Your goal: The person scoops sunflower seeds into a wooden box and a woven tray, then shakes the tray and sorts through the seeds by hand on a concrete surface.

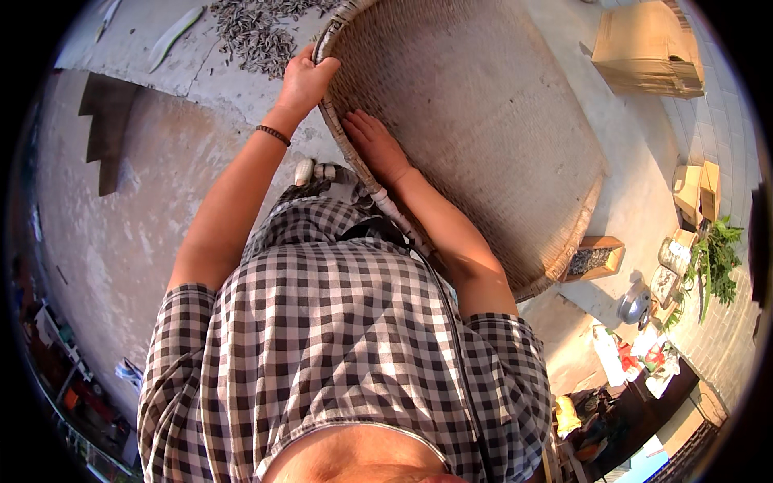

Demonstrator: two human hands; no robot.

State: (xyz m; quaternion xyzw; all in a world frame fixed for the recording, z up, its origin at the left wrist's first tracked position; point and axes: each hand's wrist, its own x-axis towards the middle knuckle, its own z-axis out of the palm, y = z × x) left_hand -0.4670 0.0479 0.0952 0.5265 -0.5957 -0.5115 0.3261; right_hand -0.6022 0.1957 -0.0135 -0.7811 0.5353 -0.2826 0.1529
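Observation:
A large woven winnowing basket (483, 121) with a thick bound rim is tilted against my front, its hollow side toward me. My left hand (308, 82) is closed round its rim at the upper left, thumb on the inner side; a dark beaded bracelet is on that wrist. Inside the basket, close to the same rim, my right hand (377, 146) lies with fingers stretched out on the weave. Just beyond the left hand, a pile of small dark elongated seeds or pods (254, 40) is spread on the concrete. The basket's inside shows only a little fine dust or specks.
Cardboard boxes (644, 48) stand at the far right. Near the basket's right edge sits a small open box (594, 259) with dark bits in it. Green plants (713, 258), a grey metal pot (634, 304) and coloured bags (636, 354) lie along the right. A concrete ledge edge runs at left.

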